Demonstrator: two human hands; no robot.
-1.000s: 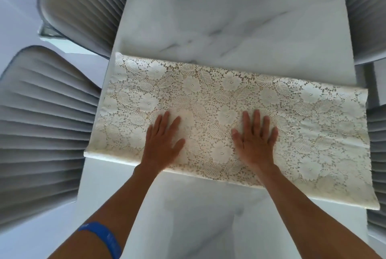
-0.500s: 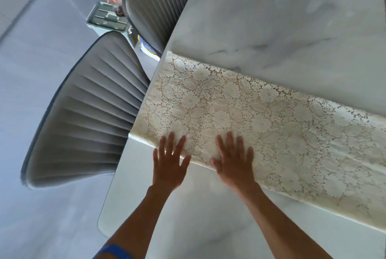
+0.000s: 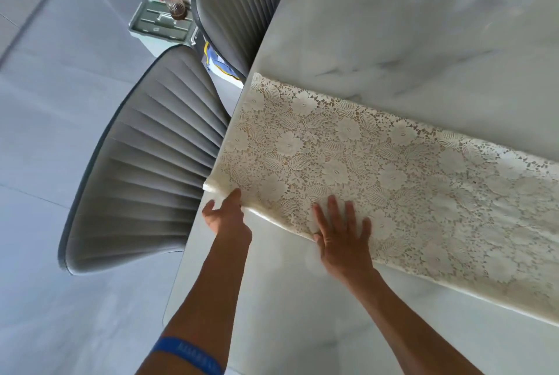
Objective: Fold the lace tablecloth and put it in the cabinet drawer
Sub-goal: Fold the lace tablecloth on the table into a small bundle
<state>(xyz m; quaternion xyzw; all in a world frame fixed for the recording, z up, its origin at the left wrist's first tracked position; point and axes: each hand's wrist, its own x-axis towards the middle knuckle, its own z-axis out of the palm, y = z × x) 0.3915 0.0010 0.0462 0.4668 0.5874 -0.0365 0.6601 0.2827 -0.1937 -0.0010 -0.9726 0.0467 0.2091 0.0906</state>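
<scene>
Lace tablecloth (image 3: 378, 181): folded strip across marble table (image 3: 423, 27). Left hand (image 3: 225, 214), flat on the lace 1 second ago, has shifted to the near left corner and pinches it; right hand (image 3: 341, 232) stays flat, pressing. Crosswise fold likely next.

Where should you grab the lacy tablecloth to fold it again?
Probably at its short left end. The lace tablecloth lies as a long flat strip across the marble table, so that end can swing over to the right. The left hand already grips the near left corner from the table's edge, while the right hand presses flat on the lace.
</scene>
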